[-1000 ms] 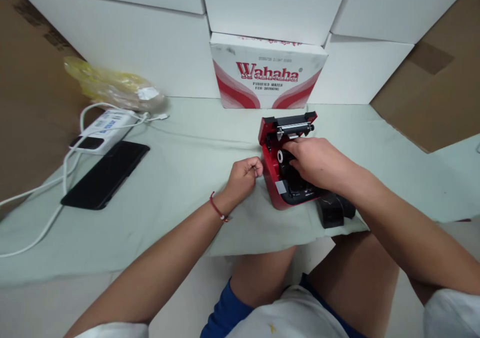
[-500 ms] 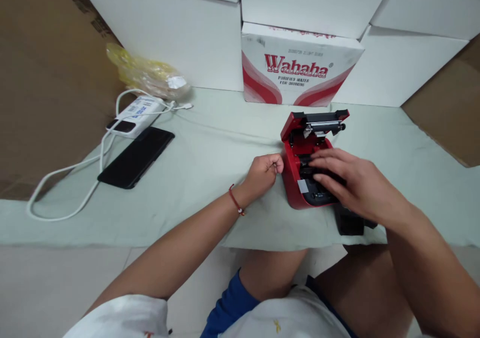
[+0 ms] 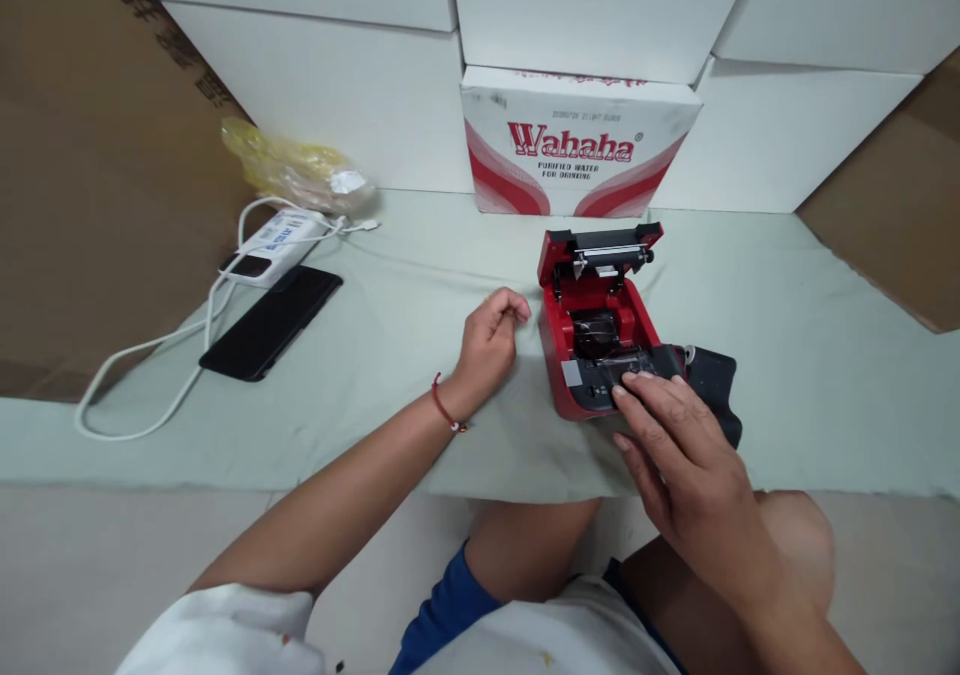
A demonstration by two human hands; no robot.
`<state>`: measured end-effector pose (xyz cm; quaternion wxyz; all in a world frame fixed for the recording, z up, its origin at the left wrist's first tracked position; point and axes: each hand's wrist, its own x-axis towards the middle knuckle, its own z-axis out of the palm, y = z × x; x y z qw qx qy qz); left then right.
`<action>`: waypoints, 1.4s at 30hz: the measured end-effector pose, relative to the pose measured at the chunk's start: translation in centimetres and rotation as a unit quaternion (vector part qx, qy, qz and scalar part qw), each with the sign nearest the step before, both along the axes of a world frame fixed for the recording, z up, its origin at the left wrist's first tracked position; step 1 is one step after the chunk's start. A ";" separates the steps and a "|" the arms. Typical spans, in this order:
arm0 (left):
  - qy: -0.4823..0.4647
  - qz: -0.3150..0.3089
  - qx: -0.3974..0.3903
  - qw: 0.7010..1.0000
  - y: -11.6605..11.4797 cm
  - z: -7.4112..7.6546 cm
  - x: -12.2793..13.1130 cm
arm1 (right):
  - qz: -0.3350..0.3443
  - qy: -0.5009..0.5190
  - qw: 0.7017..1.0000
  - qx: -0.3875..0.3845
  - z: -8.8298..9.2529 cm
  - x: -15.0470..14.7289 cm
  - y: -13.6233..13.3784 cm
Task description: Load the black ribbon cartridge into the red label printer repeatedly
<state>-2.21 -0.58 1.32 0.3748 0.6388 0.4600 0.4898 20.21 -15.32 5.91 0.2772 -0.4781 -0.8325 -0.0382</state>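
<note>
A small red printer sits on the pale green cloth with its lid tipped back, showing a black inner bay. My right hand rests at the printer's near edge, fingers stretched flat, fingertips touching its front panel. A black block lies beside the printer on the right, partly under my fingers. My left hand lies on the cloth just left of the printer, fingers curled into a loose fist with nothing visible in them. A red cord bracelet circles that wrist.
A black phone and a white power bank with a white cable lie at the left. A yellow plastic bag sits behind them. A Wahaha carton and white boxes stand at the back, brown cardboard at both sides.
My right hand has drawn back out of the printer's open bay to its near edge, uncovering the bay and the black block. My left hand stayed curled beside the printer.
</note>
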 end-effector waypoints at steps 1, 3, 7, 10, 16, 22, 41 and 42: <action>0.010 0.033 0.034 0.999 0.2 0.7 0.0 | -0.002 0.001 1.000 0.005 -0.1 -0.1 0.0; 0.018 0.063 0.100 0.993 1.0 2.3 0.1 | -0.008 0.001 1.000 0.010 -0.2 -0.2 0.0; -0.044 -0.026 0.086 0.995 2.8 5.1 1.2 | -0.013 0.001 1.000 0.017 -0.5 -0.2 -0.1; -0.049 -0.064 0.051 0.995 2.3 6.2 1.8 | -0.015 0.005 1.000 0.022 -0.8 -0.2 -0.1; 0.075 -0.137 0.202 0.967 -2.2 4.7 1.0 | -0.023 0.026 0.999 0.013 -1.2 -0.1 -0.3; 0.149 -0.118 0.280 0.941 -2.8 2.1 0.6 | -0.020 0.030 0.999 0.001 -1.4 0.1 -0.4; 0.140 -0.129 0.379 0.905 -6.4 1.5 -1.5 | -0.049 0.037 0.998 0.004 -1.6 -0.5 -0.7; 0.144 -0.125 0.384 0.903 -6.3 1.5 -1.5 | -0.050 0.038 0.998 0.004 -1.6 -0.6 -0.7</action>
